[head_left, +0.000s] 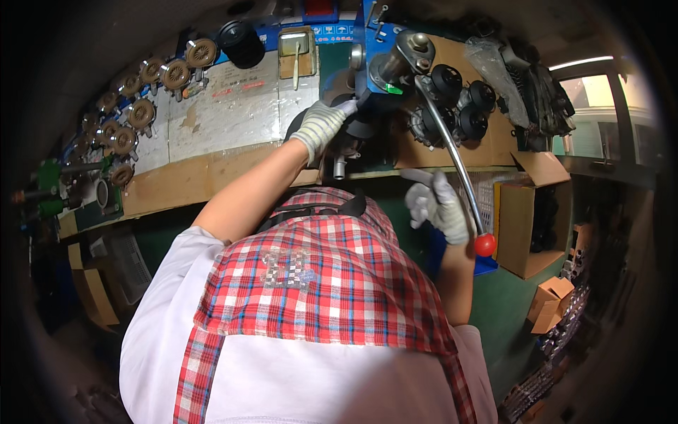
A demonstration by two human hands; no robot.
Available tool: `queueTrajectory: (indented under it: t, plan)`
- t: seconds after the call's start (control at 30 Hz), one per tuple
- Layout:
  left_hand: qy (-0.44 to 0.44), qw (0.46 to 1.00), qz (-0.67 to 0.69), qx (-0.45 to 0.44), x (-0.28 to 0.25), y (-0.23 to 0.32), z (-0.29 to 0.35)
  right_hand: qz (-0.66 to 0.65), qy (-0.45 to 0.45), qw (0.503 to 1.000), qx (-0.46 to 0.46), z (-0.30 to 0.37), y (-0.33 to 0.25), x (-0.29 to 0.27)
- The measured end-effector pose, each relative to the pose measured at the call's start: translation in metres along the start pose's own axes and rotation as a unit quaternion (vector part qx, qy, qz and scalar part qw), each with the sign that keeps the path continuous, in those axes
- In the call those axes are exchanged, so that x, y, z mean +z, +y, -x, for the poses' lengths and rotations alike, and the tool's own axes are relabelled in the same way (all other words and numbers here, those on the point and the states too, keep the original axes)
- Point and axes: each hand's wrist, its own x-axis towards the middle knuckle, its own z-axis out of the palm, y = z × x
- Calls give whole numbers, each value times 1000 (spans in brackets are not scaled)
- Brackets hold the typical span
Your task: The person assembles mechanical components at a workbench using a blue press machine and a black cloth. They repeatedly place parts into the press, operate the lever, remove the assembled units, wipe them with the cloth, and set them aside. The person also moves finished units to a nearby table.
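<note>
My left hand [320, 128], in a striped pale glove, grips a dark round part with a metal pipe stub [340, 168] beneath a blue lever press [378, 78]. Its fingertips are partly hidden there. My right hand [441, 206], gloved too, hangs in front of the bench edge, holding nothing. Its fingers are apart and loosely bent, slightly blurred. Close by its right side slants the press's metal lever [455, 157], ending in a red ball knob [485, 245]. The hand seems apart from the lever.
Several brown-faced round parts [141, 113] line the bench's left side. A black cylinder [241, 44] and a tray with a brush [296, 62] stand at the back. Several black-capped parts [473, 126] sit right of the press. An open cardboard box [519, 230] stands at right.
</note>
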Motion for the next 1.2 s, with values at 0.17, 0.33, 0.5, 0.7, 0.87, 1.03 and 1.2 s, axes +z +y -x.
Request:
queueTrajectory:
  t: [0.17,0.33,0.5,0.7,0.87,1.03,1.2]
  plan:
    - [0,990,-116,77,-12,21,-1,45,88,995,28,-89,9,54]
    - [43,960,-259,100,-29,30,-24,40,123,990,47,-133,13,95]
    - [114,947,-277,120,-103,24,-61,6,104,994,43,-156,22,119]
    - [76,970,-59,223,-183,22,9,34,138,984,-104,-185,-22,191]
    - [91,929,-100,345,-201,18,70,101,25,985,-135,-199,-44,244]
    - [11,972,-23,235,-260,6,82,420,90,813,-392,-189,-29,263]
    - [-142,972,-24,187,-284,41,112,459,53,665,-586,-198,-7,271]
